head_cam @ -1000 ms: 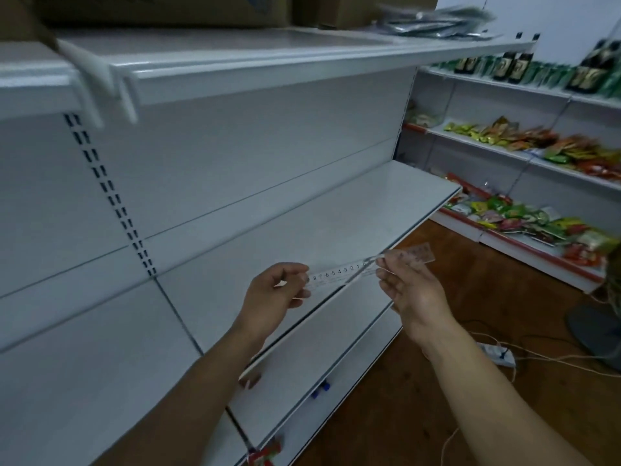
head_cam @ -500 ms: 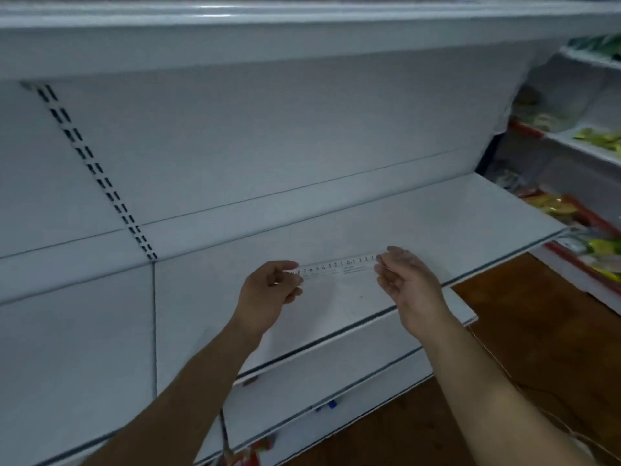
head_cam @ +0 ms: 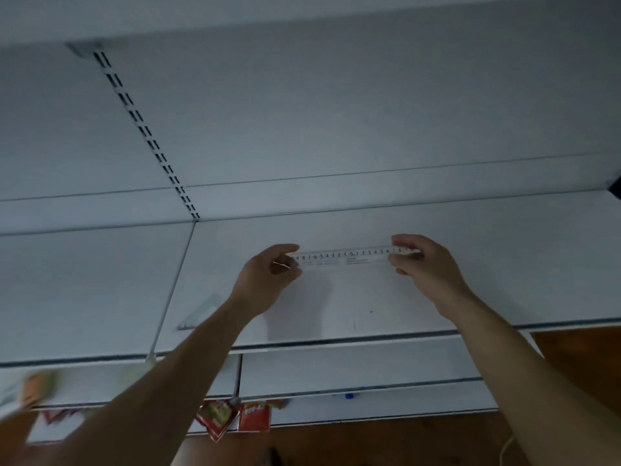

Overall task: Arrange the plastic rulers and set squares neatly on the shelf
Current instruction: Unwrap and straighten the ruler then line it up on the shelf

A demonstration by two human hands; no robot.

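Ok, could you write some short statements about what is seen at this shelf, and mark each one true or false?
1. The left hand and the right hand each pinch one end of the clear ruler. True.
2. The clear ruler stands upright on one end. False: it is held level, lengthwise over the white shelf.
3. A clear set square lies on the white shelf, left of the left forearm. True.
4. Bottles fill the white shelf. False: no bottles show on it.
5. Red snack packets hang below the white shelf. True.
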